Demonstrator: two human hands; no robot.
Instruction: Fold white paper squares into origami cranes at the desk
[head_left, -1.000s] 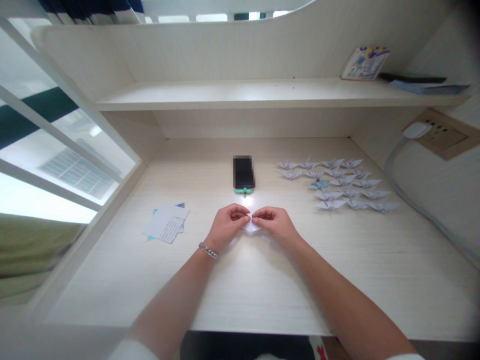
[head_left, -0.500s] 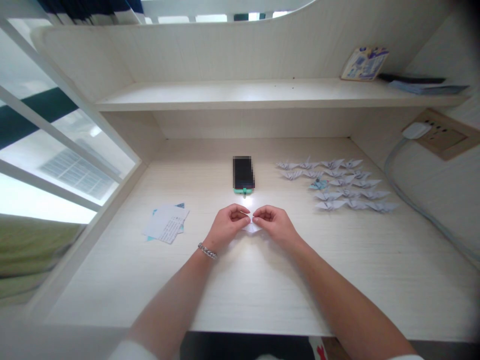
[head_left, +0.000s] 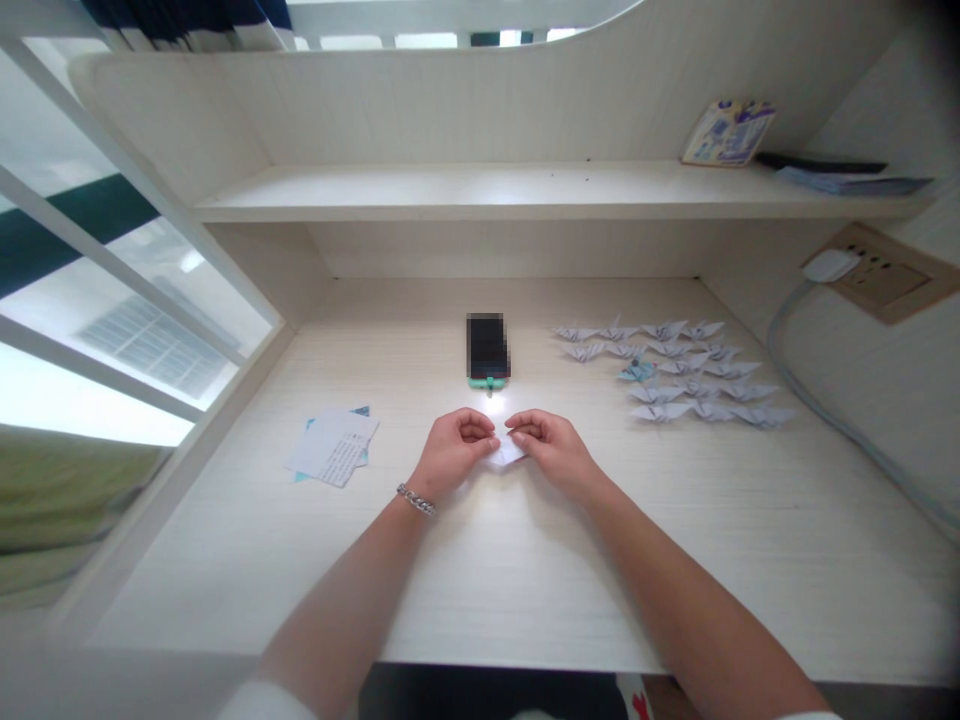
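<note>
Between my hands is a small folded piece of white paper (head_left: 507, 456), held just above or on the desk. My left hand (head_left: 459, 447) pinches its left side between thumb and fingers. On the other side my right hand (head_left: 549, 443) grips the right edge the same way. Fingers cover part of the paper, so its full shape is hidden. To the right, several folded paper cranes (head_left: 709, 411) sit in rows, mostly white. One blue patterned crane (head_left: 637, 371) stands among them.
A phone (head_left: 487, 347) with a green lower edge lies beyond my hands. Loose paper sheets (head_left: 336, 446), one with writing, lie at left. Above runs a shelf (head_left: 450, 188) holding a small box (head_left: 729, 132). A cable (head_left: 825, 395) hangs from the wall socket (head_left: 892, 272) at right.
My hands have drawn slightly apart at the fingertips, and more of the white paper shows between them. Other things on the desk stay in place.
</note>
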